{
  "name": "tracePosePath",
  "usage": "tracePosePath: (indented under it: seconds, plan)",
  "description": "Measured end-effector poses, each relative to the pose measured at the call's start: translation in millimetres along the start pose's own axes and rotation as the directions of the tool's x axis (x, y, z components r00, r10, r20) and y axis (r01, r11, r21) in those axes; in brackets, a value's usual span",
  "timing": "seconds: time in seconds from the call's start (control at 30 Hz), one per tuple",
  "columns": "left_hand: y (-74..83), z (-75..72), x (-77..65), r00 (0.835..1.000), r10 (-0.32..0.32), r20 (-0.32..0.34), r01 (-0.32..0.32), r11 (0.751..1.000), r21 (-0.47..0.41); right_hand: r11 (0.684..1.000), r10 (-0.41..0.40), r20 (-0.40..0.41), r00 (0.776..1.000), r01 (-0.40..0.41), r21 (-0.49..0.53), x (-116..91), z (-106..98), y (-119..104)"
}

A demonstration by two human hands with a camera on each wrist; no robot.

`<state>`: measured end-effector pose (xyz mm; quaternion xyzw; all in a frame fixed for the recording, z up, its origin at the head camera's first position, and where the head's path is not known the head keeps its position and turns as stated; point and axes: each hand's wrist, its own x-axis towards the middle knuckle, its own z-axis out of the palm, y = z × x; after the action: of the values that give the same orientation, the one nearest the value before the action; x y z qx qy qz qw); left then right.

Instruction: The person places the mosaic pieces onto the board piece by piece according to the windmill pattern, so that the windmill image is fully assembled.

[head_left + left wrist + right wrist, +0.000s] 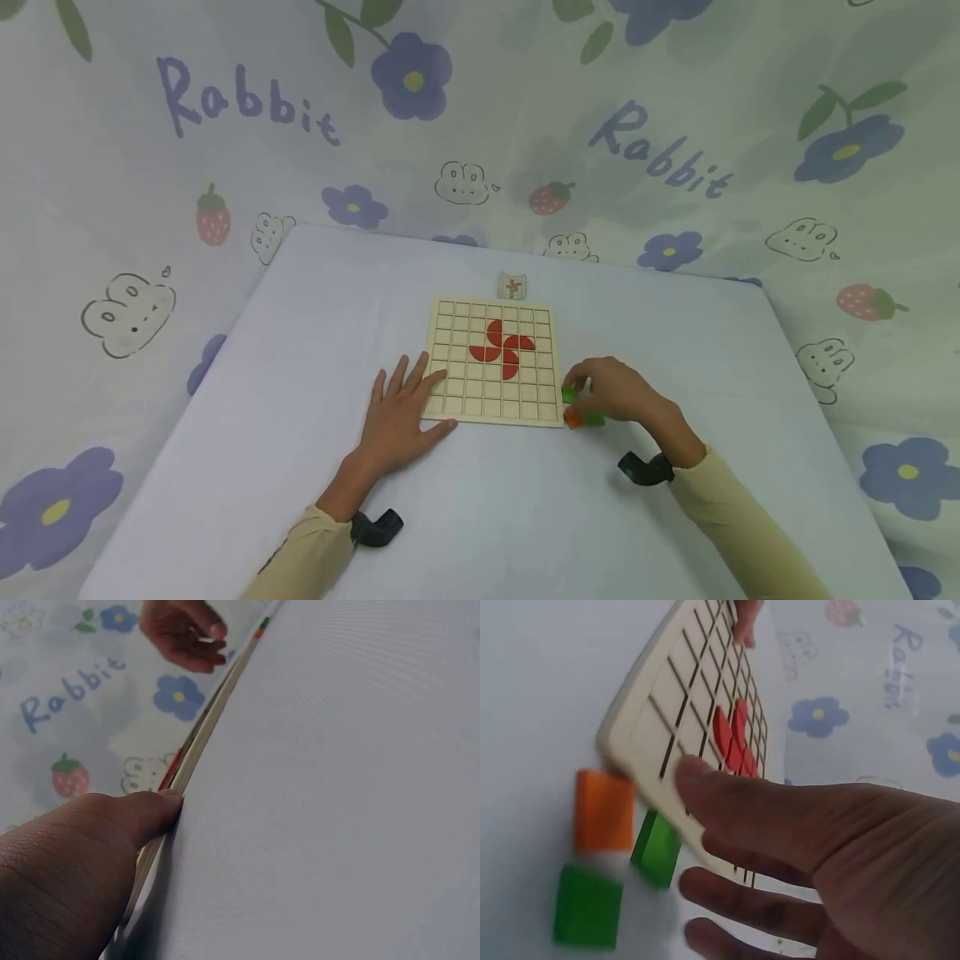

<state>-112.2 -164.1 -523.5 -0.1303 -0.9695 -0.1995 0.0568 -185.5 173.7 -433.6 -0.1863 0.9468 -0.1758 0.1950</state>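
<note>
A pale wooden grid board (491, 407) lies on the white table. Several red rounded pieces (511, 365) form a pinwheel near its middle. My left hand (393, 423) rests with spread fingers over the board's left edge; in the left wrist view its thumb (154, 814) lies along the board's side. Over the board's near right corner hovers my right hand (618, 392), its thumb and loosely bent fingers apart with nothing seen between them. Beneath it, beside the board, are an orange block (604, 814), a green block (589, 907) and another green block (658, 851) close against the board's edge.
A small paper-like piece with a brown mark (512, 286) lies just beyond the board's far edge. Behind the table (330, 283) hangs a white cloth (517, 75) printed with flowers, strawberries and rabbits. Each wrist carries a black camera mount (378, 528).
</note>
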Motion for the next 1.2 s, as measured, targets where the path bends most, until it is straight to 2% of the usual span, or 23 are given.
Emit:
tracePosePath:
  seconds: [0.17, 0.4, 0.63, 0.73, 0.9, 1.03, 1.2]
  plan:
    - [1.5, 0.6, 0.5, 1.000, -0.004, -0.004, 0.004, 1.000, -0.011, 0.998, -0.044, 0.059, 0.997, 0.041, 0.042, -16, 4, 18]
    - [4.0, -1.1, 1.3, 1.000, -0.003, 0.015, 0.003, 1.000, -0.017, 0.992, -0.080, 0.036, 0.996, 0.076, 0.099, -14, 13, 25]
    - [4.4, -1.8, 1.6, 1.000, -0.015, 0.026, 0.015, 1.000, -0.005, 0.989, -0.149, -0.074, 0.986, 0.149, 0.005, -9, 19, 32]
    - [3.8, -3.3, 1.6, 1.000, -0.018, 0.025, 0.019, 1.000, -0.011, 0.991, -0.134, -0.130, 0.982, 0.134, -0.007, -6, 21, 33]
    - [2.6, -3.2, 1.5, 1.000, -0.010, 0.020, 0.010, 1.000, -0.020, 0.993, -0.100, -0.194, 0.976, 0.110, 0.043, 3, 25, 35]
    - [2.8, -2.1, 1.3, 1.000, -0.006, 0.019, 0.006, 1.000, -0.019, 0.993, -0.108, -0.213, 0.971, 0.116, 0.023, 10, 24, 34]
    - [3.5, -3.3, 1.0, 1.000, -0.003, 0.008, 0.003, 1.000, -0.020, 0.996, -0.083, -0.235, 0.968, 0.086, 0.000, 18, 20, 32]
